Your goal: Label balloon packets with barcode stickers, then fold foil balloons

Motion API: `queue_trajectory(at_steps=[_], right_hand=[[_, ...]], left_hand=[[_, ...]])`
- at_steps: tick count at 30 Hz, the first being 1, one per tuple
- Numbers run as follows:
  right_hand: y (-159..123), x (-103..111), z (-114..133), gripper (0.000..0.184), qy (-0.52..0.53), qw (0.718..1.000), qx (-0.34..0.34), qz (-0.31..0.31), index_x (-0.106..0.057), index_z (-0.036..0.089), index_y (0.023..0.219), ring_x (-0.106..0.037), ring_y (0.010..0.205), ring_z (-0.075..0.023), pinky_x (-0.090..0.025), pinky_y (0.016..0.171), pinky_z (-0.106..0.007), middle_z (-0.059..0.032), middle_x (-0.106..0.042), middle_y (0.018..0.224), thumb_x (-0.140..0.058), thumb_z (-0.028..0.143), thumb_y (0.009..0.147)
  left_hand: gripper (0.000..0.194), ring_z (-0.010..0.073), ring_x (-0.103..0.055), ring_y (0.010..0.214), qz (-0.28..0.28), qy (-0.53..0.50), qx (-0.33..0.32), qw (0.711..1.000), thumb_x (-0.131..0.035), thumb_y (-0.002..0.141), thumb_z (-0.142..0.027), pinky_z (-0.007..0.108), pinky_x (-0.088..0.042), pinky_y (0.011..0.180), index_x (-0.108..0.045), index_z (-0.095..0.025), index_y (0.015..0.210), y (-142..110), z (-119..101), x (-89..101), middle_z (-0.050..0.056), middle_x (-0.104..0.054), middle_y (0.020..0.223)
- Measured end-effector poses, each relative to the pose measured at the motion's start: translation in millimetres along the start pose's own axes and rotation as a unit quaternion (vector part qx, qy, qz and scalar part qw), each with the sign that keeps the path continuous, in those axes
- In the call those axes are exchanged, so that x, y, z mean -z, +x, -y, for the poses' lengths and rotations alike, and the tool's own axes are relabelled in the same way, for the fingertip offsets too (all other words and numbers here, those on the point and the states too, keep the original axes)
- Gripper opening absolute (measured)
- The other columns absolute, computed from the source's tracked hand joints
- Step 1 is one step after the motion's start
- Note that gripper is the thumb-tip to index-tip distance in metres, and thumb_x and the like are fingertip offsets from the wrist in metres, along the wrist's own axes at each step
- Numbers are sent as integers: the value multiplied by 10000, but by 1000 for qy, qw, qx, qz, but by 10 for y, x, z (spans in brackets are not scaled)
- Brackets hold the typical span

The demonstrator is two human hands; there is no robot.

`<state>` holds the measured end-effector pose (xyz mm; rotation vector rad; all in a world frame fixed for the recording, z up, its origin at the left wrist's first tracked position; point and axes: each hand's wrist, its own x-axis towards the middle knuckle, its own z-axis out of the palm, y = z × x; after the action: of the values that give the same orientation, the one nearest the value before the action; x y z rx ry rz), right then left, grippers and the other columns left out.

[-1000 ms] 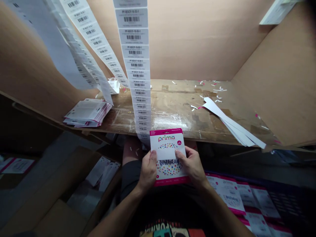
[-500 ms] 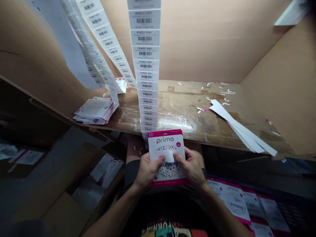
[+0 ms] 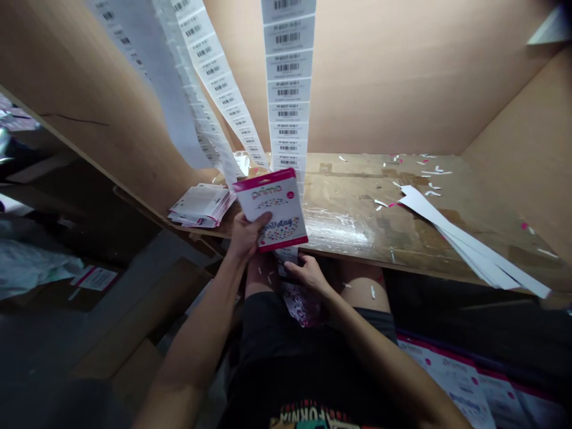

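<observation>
My left hand (image 3: 244,236) is shut on the lower left edge of a white "prima" birthday card (image 3: 271,210) with a pink border and coloured dots, raising it tilted above the bench edge. Below it, my right hand (image 3: 309,275) grips a small white piece (image 3: 286,256). A glossy sheet with pink dots (image 3: 299,304) hangs beneath that hand, and I cannot tell whether it is joined to the white piece. Long strips of barcode labels (image 3: 288,83) hang down behind the card, whose top edge overlaps them.
A worn wooden bench (image 3: 344,220) holds a stack of packaged cards (image 3: 201,205), white paper offcuts (image 3: 473,244) and small scraps. Cardboard walls (image 3: 393,77) rise behind and beside it. Pink-edged cards (image 3: 451,381) lie low at the right, and cardboard boxes (image 3: 138,316) sit low at the left.
The card has left both hands' shared hold in my lap and risen, tilted, up and left in my left hand. My right hand has dropped below it, now holding the white piece and dotted sheet.
</observation>
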<state>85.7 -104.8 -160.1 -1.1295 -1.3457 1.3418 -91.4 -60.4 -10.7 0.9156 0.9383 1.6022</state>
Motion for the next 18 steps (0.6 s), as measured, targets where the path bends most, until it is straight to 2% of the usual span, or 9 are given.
queue_trajectory(at_steps=[2, 4, 6, 9, 14, 18], right_hand=[[-12, -96, 8, 489, 85, 996, 11, 7, -750, 155, 1060, -722, 967, -300, -567, 937, -458, -93, -786, 1030, -776, 559, 786], [-119, -93, 67, 422, 132, 991, 22, 3, -722, 169, 1035, -723, 954, -281, -571, 932, -433, -85, -779, 1043, -776, 519, 805], [-263, -19, 160, 370, 150, 988, 30, -32, -656, 200, 1033, -722, 874, -242, -592, 852, -381, -59, -771, 996, -793, 461, 809], [-429, 139, 325, 393, 156, 984, 37, -77, -555, 244, 1088, -709, 800, -200, -585, 740, -306, -20, -753, 944, -789, 398, 811], [-531, 373, 528, 201, 6, 997, 71, -21, -694, 187, 976, -693, 807, -199, -548, 740, -288, -38, -743, 872, -702, 352, 861], [-642, 488, 618, 181, -109, 986, 125, -28, -726, 193, 947, -699, 779, -209, -529, 723, -298, -44, -753, 866, -656, 360, 938]], left_hand=[[494, 345, -778, 952, 36, 1, 19, 999, -1000, 534, -308, 538, -620, 937, -782, -131, 941, 103, 164, -144, 138, -817, 990], [496, 347, -772, 987, 54, -3, 20, 998, -989, 561, -321, 535, -616, 950, -780, -131, 968, 130, 285, -255, 141, -815, 1005], [509, 348, -763, 1025, 47, -7, 4, 999, -977, 585, -332, 526, -610, 969, -778, -132, 1008, 101, 339, -333, 141, -812, 1024], [514, 351, -761, 1031, 22, -13, -4, 1000, -970, 597, -335, 519, -607, 978, -775, -123, 1023, 18, 333, -428, 145, -810, 1027], [474, 349, -764, 1016, 17, -28, 13, 999, -951, 639, -331, 515, -625, 944, -774, -113, 1021, -54, 274, -550, 145, -810, 1013], [496, 358, -771, 973, -8, -17, 14, 1000, -957, 625, -351, 530, -642, 897, -774, -110, 1018, -38, 252, -566, 143, -812, 969]])
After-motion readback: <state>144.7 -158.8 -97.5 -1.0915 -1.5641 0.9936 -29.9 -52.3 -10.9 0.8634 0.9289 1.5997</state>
